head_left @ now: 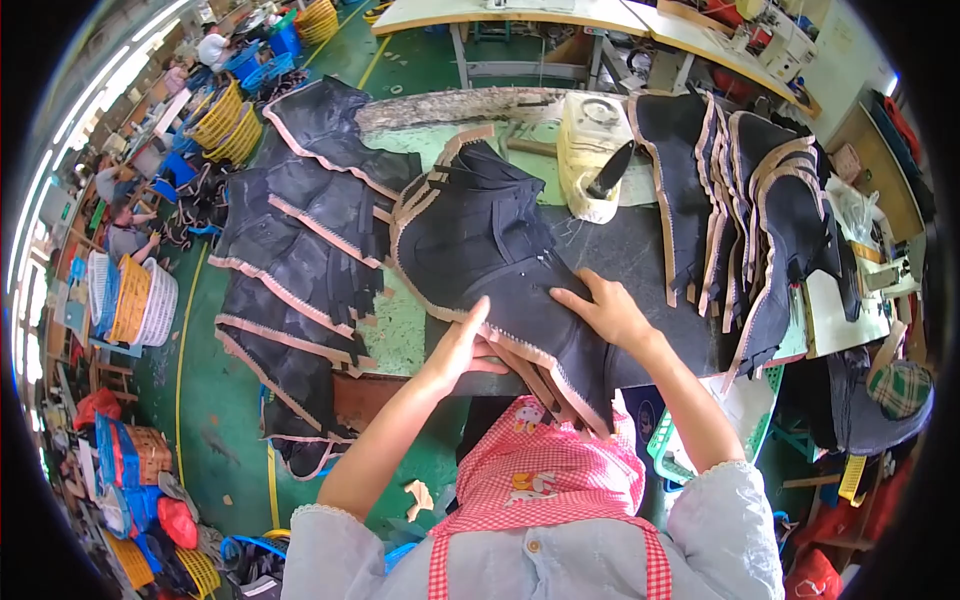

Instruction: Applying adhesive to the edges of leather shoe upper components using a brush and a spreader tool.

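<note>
A stack of black panels (490,235) with tan zigzag edging lies in front of me, its near end hanging over the table's front edge. My left hand (462,350) grips the stack's left edge, thumb on top and fingers tucked underneath. On the right edge, my right hand (612,312) is closed round the same panels with its thumb on the upper face. Beyond them stands a cut-open whitish plastic container (590,130) with a black, pointed tool (612,170) leaning in it. A tool like a hammer (530,146) lies beside the container.
Overlapping black panels (290,220) cover the table's left side and overhang it. More panels (690,200) lie at the right. A green basket (665,440) sits below the right front edge. Sewing machines (785,45) stand beyond; several people work far left.
</note>
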### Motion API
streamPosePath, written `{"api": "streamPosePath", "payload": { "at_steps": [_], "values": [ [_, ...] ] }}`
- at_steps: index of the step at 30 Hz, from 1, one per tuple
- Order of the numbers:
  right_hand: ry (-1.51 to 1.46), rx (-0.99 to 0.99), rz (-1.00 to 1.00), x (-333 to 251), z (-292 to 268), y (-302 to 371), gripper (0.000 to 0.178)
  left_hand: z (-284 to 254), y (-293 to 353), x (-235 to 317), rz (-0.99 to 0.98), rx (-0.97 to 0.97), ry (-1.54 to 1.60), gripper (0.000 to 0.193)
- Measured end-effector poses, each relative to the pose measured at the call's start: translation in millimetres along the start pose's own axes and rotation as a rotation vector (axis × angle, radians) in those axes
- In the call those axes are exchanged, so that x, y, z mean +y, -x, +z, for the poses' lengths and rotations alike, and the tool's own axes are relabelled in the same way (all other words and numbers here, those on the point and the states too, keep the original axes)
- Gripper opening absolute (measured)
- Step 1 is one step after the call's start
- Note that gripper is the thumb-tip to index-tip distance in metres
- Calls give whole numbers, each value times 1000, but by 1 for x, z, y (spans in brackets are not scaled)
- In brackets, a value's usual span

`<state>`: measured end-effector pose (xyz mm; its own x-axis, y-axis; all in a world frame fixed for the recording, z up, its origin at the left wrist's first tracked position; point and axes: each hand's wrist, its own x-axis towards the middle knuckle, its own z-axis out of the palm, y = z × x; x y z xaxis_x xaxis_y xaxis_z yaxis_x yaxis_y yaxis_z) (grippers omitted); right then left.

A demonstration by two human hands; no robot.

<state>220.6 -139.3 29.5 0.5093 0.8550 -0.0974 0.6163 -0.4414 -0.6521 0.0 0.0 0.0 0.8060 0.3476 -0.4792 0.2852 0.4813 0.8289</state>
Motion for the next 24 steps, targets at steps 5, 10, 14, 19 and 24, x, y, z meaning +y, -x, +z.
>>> {"api": "streamPosePath", "payload": {
  "at_steps": [5,10,14,19,24],
  "values": [
    [-374,280,140,24,-63,-14,34,-25,49,41,-233,-54,-542,62],
    [-10,800,-81,47,-97,-102,45,-19,20,109,423,173,-529,20],
    [-29,564,-198,46,-101,-118,27,11,-23,135,874,397,-789,19],
    [-579,401,59,78,-116,-98,17,17,-64,131,858,486,-1078,28],
    [-831,293,-163,47,-110,-69,22,5,-84,131,726,340,-692,24]
  ]
}}
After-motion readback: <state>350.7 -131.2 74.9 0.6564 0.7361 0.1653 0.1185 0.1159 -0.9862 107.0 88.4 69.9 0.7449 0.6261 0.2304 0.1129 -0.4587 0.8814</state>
